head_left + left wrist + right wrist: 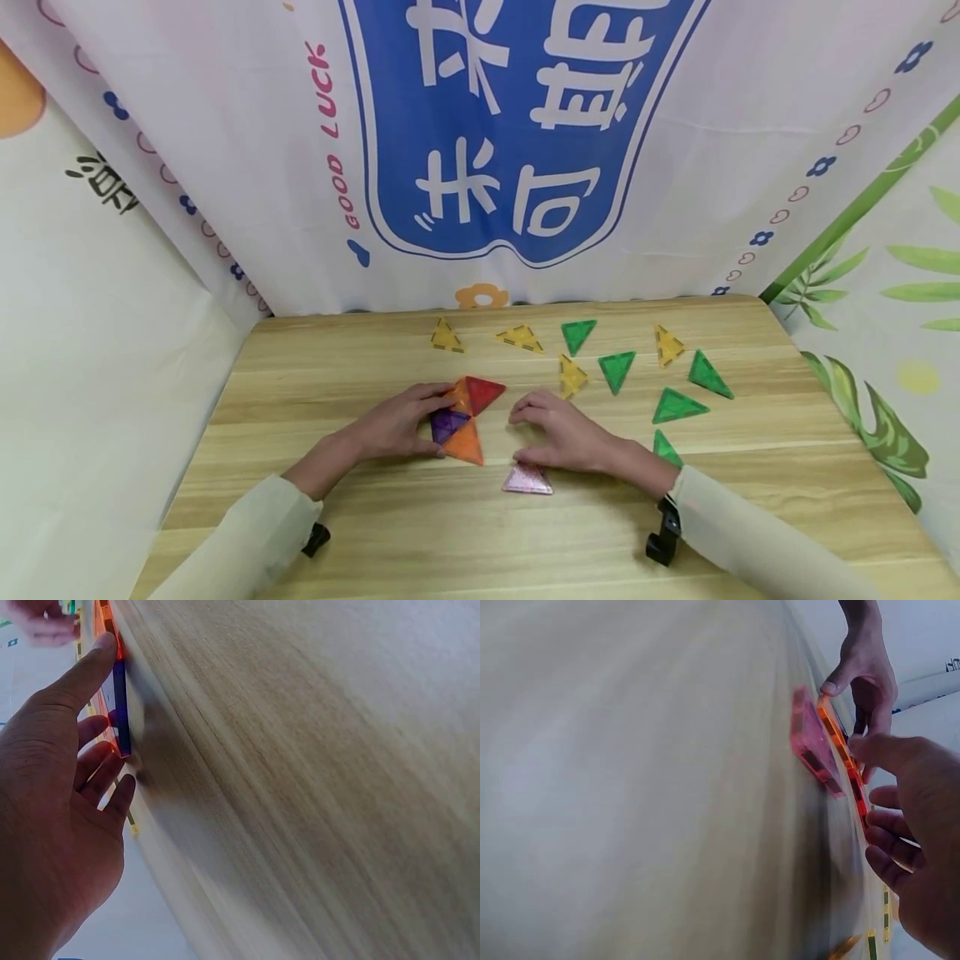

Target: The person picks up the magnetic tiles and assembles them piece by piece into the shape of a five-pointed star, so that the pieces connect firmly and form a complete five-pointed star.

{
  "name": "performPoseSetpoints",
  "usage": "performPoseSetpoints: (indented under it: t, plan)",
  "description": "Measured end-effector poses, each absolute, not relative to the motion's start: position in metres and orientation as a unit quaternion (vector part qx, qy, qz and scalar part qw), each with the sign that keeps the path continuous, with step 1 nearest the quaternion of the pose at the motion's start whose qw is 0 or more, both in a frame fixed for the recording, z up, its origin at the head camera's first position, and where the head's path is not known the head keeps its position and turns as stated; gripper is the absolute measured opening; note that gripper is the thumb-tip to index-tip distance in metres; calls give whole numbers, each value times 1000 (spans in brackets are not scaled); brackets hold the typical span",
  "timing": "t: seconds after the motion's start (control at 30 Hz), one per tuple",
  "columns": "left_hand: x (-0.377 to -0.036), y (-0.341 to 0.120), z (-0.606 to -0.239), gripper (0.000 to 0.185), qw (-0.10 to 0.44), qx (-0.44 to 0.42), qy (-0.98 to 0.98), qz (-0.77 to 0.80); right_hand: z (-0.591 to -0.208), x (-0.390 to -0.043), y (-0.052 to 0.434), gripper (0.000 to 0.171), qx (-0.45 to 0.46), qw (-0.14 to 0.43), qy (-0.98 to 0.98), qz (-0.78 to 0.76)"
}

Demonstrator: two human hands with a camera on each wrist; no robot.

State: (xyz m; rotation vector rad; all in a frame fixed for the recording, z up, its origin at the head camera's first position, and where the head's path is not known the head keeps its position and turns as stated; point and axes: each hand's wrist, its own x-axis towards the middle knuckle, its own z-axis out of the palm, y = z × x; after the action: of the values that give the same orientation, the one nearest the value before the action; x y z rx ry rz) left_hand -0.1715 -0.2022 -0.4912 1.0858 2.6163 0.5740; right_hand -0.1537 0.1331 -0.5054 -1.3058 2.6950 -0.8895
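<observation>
A fan of translucent triangular tiles lies flat: red tile (483, 393), purple tile (448, 425), and an orange tile (467, 443) in front, with another orange tile (461, 398) behind. Around the fan's left side, my left hand (401, 421) rests its thumb by the purple tile's front corner and its fingers on the rear orange tile. My right hand (562, 433) is loosely bent to the right of the fan, holding nothing. Below its thumb lies a glittery pink triangular tile (527, 480), also seen as a pink tile (812, 742) in the right wrist view.
Several yellow tiles (447, 337) and green tiles (678, 406) lie scattered at the back and right of the wooden table (315, 358). A printed cloth (285, 208) hangs along the table's back edge.
</observation>
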Motion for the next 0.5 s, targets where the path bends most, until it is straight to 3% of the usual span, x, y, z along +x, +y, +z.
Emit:
performPoseSetpoints:
  t: [0.2, 0.5]
  plan:
    - [-171, -203, -492, 84, 123, 372, 899, 197, -508, -139, 144, 55, -448, 35, 846, -287]
    - [-171, -204, -493, 83, 120, 377, 896, 200, -512, -131, 151, 57, -480, 28, 832, -276]
